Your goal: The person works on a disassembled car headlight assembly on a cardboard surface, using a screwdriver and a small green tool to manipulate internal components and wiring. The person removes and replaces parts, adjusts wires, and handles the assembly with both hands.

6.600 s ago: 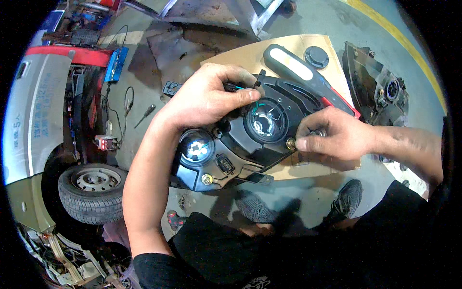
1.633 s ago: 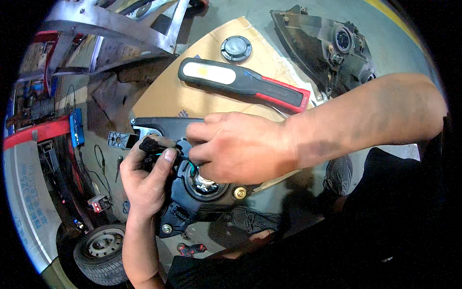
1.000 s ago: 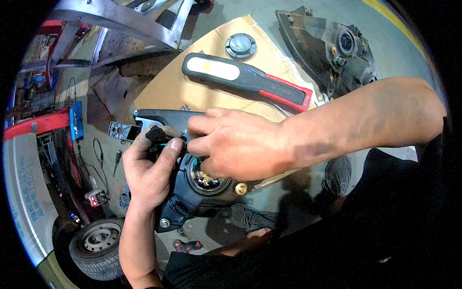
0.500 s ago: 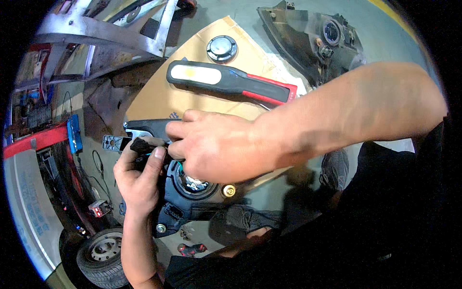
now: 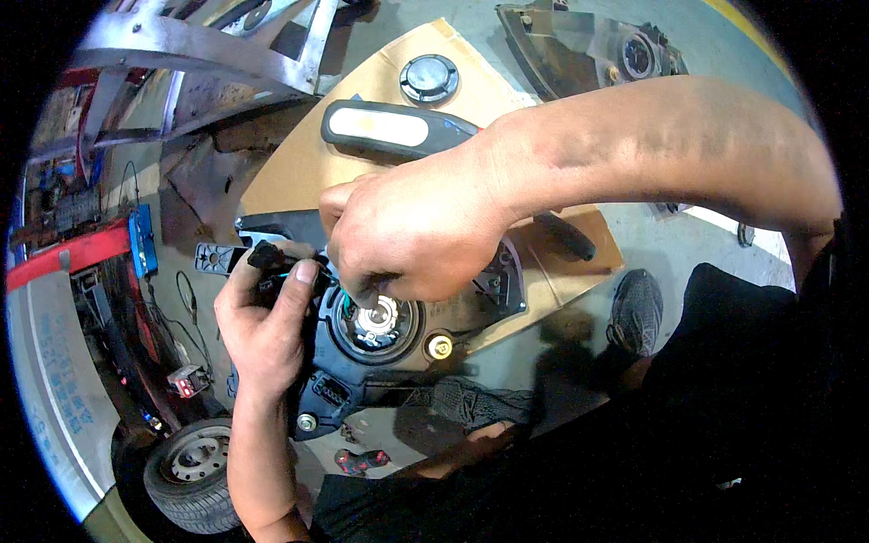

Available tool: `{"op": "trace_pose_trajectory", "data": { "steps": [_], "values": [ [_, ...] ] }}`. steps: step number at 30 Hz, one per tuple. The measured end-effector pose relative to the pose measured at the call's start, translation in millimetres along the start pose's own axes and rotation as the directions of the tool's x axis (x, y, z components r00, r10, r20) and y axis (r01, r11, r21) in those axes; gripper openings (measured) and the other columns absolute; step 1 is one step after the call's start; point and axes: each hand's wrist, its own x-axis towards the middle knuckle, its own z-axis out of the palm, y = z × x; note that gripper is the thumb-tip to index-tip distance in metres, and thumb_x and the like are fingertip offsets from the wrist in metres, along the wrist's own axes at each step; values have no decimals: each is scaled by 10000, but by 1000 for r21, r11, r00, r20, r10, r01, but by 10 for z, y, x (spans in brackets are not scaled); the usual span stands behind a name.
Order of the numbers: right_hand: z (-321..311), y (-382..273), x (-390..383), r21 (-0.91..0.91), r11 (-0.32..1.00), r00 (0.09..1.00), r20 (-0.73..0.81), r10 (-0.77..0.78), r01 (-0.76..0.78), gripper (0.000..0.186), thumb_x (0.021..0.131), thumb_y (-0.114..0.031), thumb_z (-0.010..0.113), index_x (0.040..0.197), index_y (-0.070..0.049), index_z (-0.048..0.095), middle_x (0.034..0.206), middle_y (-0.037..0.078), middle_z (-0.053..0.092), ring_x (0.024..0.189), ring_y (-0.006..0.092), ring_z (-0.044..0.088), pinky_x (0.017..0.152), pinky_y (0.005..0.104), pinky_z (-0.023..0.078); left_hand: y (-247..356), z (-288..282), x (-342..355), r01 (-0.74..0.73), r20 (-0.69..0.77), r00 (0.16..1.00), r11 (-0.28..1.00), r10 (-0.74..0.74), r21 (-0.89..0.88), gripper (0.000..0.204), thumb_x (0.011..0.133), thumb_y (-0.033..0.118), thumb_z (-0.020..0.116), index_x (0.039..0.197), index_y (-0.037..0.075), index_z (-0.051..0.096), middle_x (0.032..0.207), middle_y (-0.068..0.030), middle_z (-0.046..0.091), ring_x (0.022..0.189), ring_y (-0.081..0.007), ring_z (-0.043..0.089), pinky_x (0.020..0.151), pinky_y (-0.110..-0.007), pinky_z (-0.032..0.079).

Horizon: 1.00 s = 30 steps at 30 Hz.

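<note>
A black headlight housing [image 5: 330, 398] lies below me, partly over cardboard, with an open round bulb port [image 5: 378, 319] and a brass-coloured fitting [image 5: 440, 346]. My left hand [image 5: 267, 335] is closed on a black connector [image 5: 264, 255] with teal wire at the housing's left. My right hand [image 5: 412, 235] is curled over the bulb port, its fingertips among the teal wires; what they grip is hidden. Just right of that hand shows a dark tool handle [image 5: 570, 237].
A work light [image 5: 376, 127] and round black cap [image 5: 428, 80] rest on cardboard [image 5: 281, 185]. Another headlight [image 5: 579, 50] is at the back right, a metal frame [image 5: 199, 59] back left. A car panel [image 5: 63, 380] and wheel [image 5: 190, 466] lie left; my shoes [image 5: 638, 308] below.
My right wrist and forearm have risen in view, now covering the work light's red end and uncovering the dark handle. My left hand keeps hold of the connector.
</note>
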Motion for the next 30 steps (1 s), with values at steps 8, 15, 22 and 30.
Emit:
{"op": "trace_pose_trajectory", "data": {
  "steps": [8, 15, 22, 30],
  "values": [
    [206, -28, -35, -189, 981, 952, -290, -97, 42, 181, 748, -233, 659, 811, -84, 741, 880, 146, 718, 979, 396, 615, 834, 486, 531, 4, 18, -10, 15, -30, 999, 1000, -14, 20, 157, 914, 40, 692, 1050, -31, 660, 958, -51, 670, 885, -119, 600, 818, -266, 481],
    [308, -248, -10, -264, 956, 956, -288, 50, -129, 146, 663, -205, 700, 734, -92, 761, 910, 62, 680, 1066, 287, 564, 858, 407, 475, -53, -16, -27, 3, -17, 1000, 1000, -3, 7, 141, 914, 31, 681, 1042, -25, 659, 968, -48, 663, 891, -119, 591, 827, -262, 473],
    [343, -235, 1, -251, 956, 949, -309, 69, -151, 156, 631, -189, 713, 727, -78, 764, 861, 63, 688, 1055, 283, 571, 837, 418, 474, -32, -2, -8, 1, -5, 1000, 1000, -1, -6, 146, 911, 37, 689, 1042, -21, 667, 970, -53, 668, 894, -120, 594, 823, -264, 472],
    [224, -217, 31, -210, 966, 980, -161, 119, -151, 204, 660, -185, 723, 815, -62, 771, 905, 69, 708, 1064, 309, 567, 823, 459, 484, -66, -5, -8, 9, -40, 999, 1000, -10, -13, 146, 920, 41, 691, 1049, -22, 663, 949, -41, 668, 868, -108, 595, 801, -253, 477]
  ]
}}
